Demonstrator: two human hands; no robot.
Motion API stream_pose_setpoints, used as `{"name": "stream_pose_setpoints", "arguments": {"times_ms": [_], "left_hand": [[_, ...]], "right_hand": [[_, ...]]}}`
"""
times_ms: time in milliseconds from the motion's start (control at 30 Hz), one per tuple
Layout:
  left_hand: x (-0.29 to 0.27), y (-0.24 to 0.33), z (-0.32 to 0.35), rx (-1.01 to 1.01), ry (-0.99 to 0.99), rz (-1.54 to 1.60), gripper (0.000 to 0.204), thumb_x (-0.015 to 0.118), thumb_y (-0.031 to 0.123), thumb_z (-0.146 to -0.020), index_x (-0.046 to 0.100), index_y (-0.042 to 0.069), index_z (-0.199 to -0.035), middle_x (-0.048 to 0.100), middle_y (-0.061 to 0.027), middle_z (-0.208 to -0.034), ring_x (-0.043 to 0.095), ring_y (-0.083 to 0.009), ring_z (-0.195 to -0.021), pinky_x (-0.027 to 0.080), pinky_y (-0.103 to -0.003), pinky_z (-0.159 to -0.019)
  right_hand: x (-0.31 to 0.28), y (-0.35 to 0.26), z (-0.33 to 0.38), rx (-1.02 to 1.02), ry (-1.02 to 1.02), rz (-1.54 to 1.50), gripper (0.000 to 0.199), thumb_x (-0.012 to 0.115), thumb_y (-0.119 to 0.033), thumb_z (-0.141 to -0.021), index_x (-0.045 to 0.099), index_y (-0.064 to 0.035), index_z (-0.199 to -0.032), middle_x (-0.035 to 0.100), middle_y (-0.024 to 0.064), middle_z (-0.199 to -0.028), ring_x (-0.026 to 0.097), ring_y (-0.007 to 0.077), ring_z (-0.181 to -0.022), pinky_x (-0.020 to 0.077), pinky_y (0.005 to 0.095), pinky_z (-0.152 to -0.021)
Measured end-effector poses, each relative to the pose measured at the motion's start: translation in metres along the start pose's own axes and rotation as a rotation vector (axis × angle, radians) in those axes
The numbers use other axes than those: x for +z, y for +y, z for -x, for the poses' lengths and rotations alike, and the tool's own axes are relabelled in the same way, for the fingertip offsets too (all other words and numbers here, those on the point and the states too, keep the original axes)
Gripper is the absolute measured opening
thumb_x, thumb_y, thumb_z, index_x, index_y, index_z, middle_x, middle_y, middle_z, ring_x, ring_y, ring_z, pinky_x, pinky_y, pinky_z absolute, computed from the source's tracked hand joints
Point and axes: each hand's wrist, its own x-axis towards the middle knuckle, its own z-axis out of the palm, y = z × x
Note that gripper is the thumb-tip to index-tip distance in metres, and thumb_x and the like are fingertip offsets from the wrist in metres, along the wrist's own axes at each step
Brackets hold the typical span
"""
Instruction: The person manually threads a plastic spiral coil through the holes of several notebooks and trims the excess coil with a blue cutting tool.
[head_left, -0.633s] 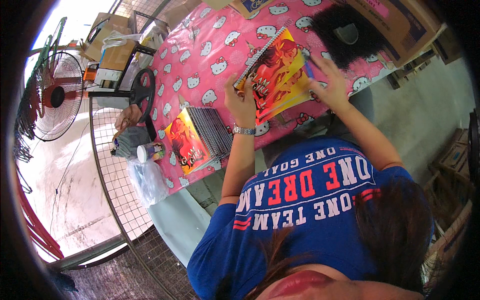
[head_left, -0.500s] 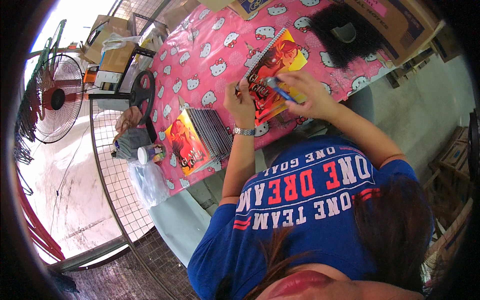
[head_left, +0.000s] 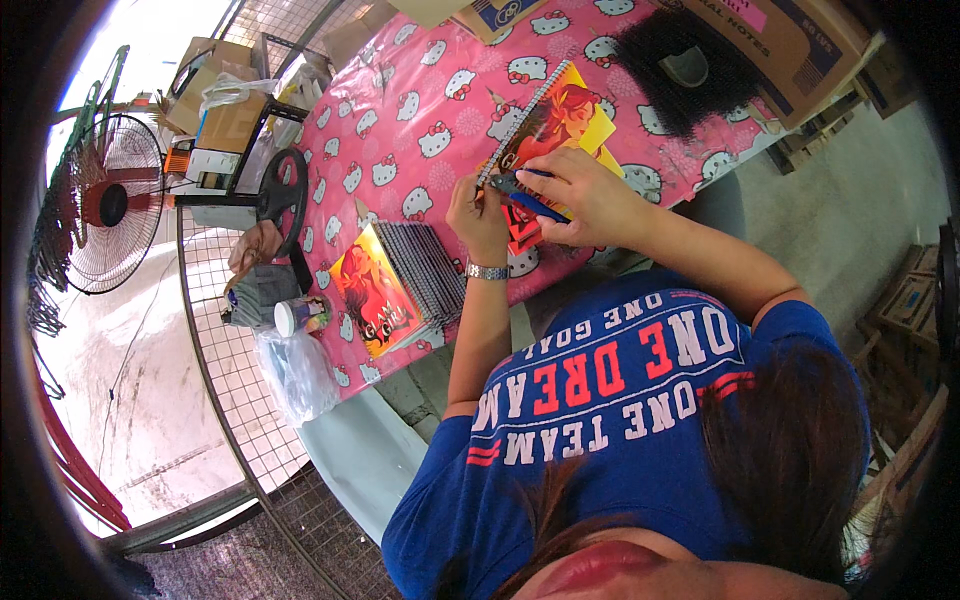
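Observation:
A spiral-bound notebook with a red and yellow illustrated cover lies slantwise on the pink table cover. My left hand pinches the near end of its wire coil. In my right hand is a pair of blue-handled pliers, its jaws at the coil end beside my left fingertips. Whether the jaws touch the wire, I cannot tell. The lower part of the cover is hidden behind my right hand and the pliers. To the left of my left wrist stands a stack of matching notebooks.
Beyond the notebook, a black bristly mat lies near a cardboard carton. Along the table's left side are a white-lidded jar, a plastic bag and a black ring-shaped object. A fan stands farther left.
My right hand has brought the pliers left and slightly down, from above the cover to the coil end. My left hand stays at the coil, a little lower.

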Motion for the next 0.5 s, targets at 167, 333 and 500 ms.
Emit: {"name": "stream_pose_setpoints", "arguments": {"times_ms": [167, 333, 500], "left_hand": [[0.003, 0.011, 0.001, 0.019, 0.024, -0.002, 0.008, 0.065, -0.003, -0.082, 0.065, -0.004, -0.09, 0.064, -0.0102, -0.081, 0.062, -0.0163, -0.066, 0.05, -0.029, -0.057], [0.002, 0.005, 0.004, 0.054, 0.086, 0.019, 0.014, 0.069, -0.003, -0.078, 0.067, -0.003, -0.092, 0.067, -0.0113, -0.088, 0.063, -0.0156, -0.067, 0.051, -0.027, -0.06], [-0.026, 0.03, -0.014, 0.126, 0.049, -0.037, 0.018, 0.072, 0.001, -0.076, 0.069, 0.0, -0.094, 0.069, -0.0109, -0.091, 0.063, -0.0161, -0.07, 0.051, -0.028, -0.063]], "right_hand": [[-0.001, -0.005, 0.007, 0.022, 0.003, -0.005, 0.055, 0.071, -0.02, -0.072, 0.059, -0.0005, -0.122, 0.058, 0.0194, -0.114, 0.057, 0.0351, -0.107, 0.0465, 0.0418, -0.093], [-0.016, -0.008, -0.004, 0.703, -0.296, -0.95, 0.047, 0.064, -0.018, -0.083, 0.057, 0.0014, -0.125, 0.064, 0.0138, -0.107, 0.063, 0.0237, -0.097, 0.0512, 0.0355, -0.085], [-0.017, -0.004, 0.006, 0.562, -0.236, -1.092, 0.044, 0.062, -0.015, -0.085, 0.058, -0.0049, -0.128, 0.066, 0.0109, -0.109, 0.064, 0.0184, -0.1, 0.0502, 0.0316, -0.087]]}}
